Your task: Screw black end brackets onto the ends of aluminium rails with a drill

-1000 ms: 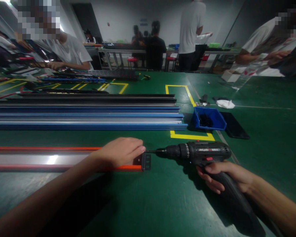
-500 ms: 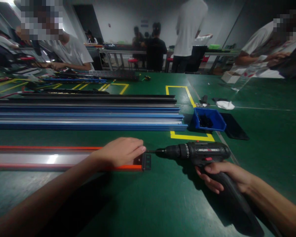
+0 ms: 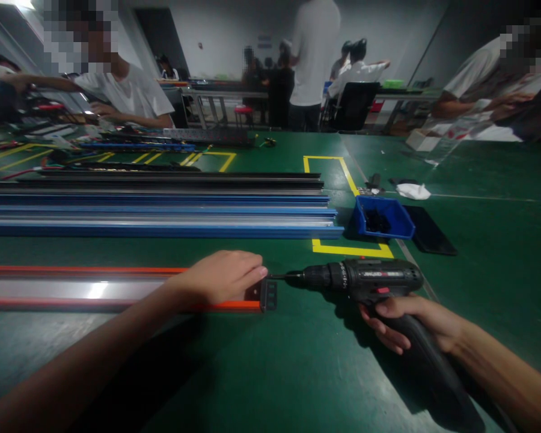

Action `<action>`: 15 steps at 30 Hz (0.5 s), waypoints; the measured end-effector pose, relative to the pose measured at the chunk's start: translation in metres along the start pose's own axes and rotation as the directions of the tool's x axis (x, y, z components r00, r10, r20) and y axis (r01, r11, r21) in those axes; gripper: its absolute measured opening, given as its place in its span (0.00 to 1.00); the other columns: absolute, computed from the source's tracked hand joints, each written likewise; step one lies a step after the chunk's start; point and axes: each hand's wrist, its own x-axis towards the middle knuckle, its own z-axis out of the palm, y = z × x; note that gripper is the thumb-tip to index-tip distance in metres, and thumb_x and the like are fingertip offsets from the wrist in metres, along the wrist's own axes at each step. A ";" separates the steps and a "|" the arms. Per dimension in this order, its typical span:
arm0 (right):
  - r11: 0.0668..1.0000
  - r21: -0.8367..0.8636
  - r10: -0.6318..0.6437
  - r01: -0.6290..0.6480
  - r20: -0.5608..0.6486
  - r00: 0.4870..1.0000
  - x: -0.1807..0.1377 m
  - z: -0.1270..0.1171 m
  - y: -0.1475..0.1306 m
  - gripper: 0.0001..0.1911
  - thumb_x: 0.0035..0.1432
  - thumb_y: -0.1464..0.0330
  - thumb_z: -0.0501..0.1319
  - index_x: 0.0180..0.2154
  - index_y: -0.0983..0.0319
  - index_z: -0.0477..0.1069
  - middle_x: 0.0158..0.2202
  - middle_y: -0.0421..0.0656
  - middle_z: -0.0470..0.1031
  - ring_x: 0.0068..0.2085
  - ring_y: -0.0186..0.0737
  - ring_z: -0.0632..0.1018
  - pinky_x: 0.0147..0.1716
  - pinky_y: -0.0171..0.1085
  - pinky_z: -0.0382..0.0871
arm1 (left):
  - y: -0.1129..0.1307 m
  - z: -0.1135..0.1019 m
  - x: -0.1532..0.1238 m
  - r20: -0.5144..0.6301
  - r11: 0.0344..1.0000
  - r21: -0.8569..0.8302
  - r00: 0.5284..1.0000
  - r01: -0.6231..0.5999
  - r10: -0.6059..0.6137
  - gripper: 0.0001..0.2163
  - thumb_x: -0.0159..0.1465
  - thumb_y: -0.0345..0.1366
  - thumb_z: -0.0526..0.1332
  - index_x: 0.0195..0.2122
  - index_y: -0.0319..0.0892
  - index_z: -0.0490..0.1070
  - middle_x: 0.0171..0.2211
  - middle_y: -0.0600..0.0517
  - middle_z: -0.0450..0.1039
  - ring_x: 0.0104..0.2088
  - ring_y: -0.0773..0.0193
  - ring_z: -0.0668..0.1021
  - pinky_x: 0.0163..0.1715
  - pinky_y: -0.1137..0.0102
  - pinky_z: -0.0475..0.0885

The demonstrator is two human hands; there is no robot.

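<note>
1. Left hand [image 3: 220,276]: laid palm-down over the right end of the orange-edged rail [image 3: 94,290], fingers curled over its top; grip pressing on the rail, not wrapped around it.
2. Right hand [image 3: 410,325]: grip clenched around the handle of the black cordless drill [image 3: 369,279], index finger near the red trigger.
3. Drill: held level just above the green surface [image 3: 297,373], bit pointing left and touching the upper part of the black end bracket [image 3: 268,296].
4. End bracket: mounted on the right end of the rail, just right of the left fingertips.
5. Rail: lying flat on the surface, running leftward out of view.
6. Stack of blue and black rails [image 3: 162,207]: lying parallel, farther back.
7. Blue bin [image 3: 383,218]: beside the stack's right end, holding small dark parts, partly inside a yellow taped outline [image 3: 351,249].
8. Other people: seated and standing at surfaces beyond.
</note>
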 end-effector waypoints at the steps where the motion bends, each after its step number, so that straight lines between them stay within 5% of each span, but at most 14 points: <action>1: 1.000 0.001 0.002 -0.002 -0.004 1.000 0.000 0.000 0.000 0.12 0.60 0.67 0.66 0.41 0.70 0.79 0.30 0.42 0.76 0.21 0.26 0.72 0.26 0.29 0.75 | -0.001 0.000 0.000 -0.001 1.000 0.000 1.000 -0.002 0.002 0.23 0.76 0.51 0.42 0.37 0.44 0.69 0.38 0.50 0.74 0.37 0.58 0.74 0.37 0.63 0.64; 15: 1.000 0.004 -0.007 0.007 0.000 1.000 0.000 0.001 0.001 0.10 0.60 0.68 0.67 0.40 0.69 0.78 0.29 0.42 0.76 0.21 0.26 0.72 0.25 0.30 0.75 | 0.002 0.000 0.000 0.002 1.000 0.021 1.000 -0.002 0.002 0.22 0.76 0.50 0.42 0.36 0.44 0.68 0.37 0.51 0.74 0.36 0.59 0.74 0.36 0.64 0.63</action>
